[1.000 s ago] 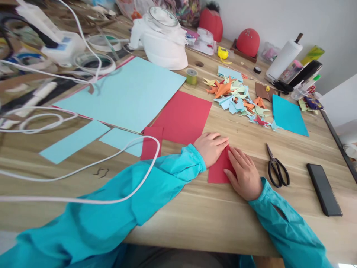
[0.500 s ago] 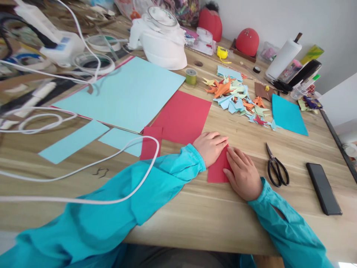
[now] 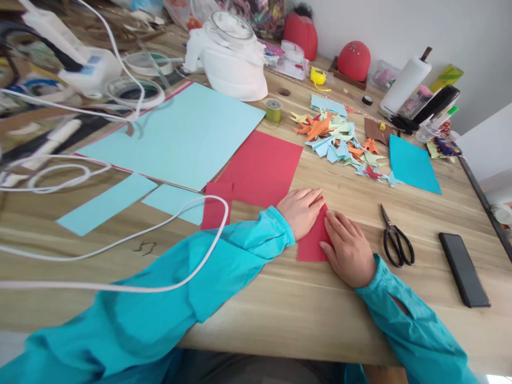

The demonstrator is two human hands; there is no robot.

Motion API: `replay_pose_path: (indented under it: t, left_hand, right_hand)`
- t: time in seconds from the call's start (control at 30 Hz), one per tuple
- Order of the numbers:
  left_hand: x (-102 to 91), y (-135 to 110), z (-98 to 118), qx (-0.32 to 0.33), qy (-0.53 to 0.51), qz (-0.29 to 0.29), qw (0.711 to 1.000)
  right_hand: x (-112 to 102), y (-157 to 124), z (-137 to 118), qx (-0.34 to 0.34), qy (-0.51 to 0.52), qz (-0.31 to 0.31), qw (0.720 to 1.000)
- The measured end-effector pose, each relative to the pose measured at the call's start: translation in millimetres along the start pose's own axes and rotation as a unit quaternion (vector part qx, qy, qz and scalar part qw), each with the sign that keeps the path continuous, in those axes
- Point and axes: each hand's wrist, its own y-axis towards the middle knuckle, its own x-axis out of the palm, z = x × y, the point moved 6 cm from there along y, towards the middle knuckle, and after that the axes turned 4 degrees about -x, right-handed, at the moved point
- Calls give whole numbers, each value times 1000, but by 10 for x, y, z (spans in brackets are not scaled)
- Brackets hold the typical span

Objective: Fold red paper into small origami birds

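The fingers of your left hand (image 3: 300,213) and right hand (image 3: 350,248) lie extended, close-set, on the small red paper (image 3: 312,246), right of the frame's centre. A red sheet (image 3: 262,166) lies mid-frame; scissors (image 3: 395,242) and phone (image 3: 464,269) at right, folded papers (image 3: 338,152) upper right.

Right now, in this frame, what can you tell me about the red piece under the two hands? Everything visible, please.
The red piece is plain, matte and looks like paper. It lies on the wooden table, its near edge straight. The left hand covers part of its left side; the right hand rests on its right side. Its full outline and any folds beneath the hands are hidden. The scissors lie to its right, apart from it.
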Motion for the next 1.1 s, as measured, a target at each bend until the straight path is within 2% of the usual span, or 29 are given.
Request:
replay_pose_path:
  t: [0.27,0.67,0.9,1.1]
  left_hand:
    - [-49,20,14,-6,4,-41,999]
    - [-61,22,-1,-23,15,-41,999]
    - [-40,21,57,35,11,-19,999]
    - [-25,21,62,38,25,-26,999]
  right_hand:
    - [7,-6,1,1,0,4,1000]
    - [5,-5,-4,-3,2,1,1000]
    - [1,-7,-6,0,-1,10,1000]
    - [5,-8,-5,-3,2,7,1000]
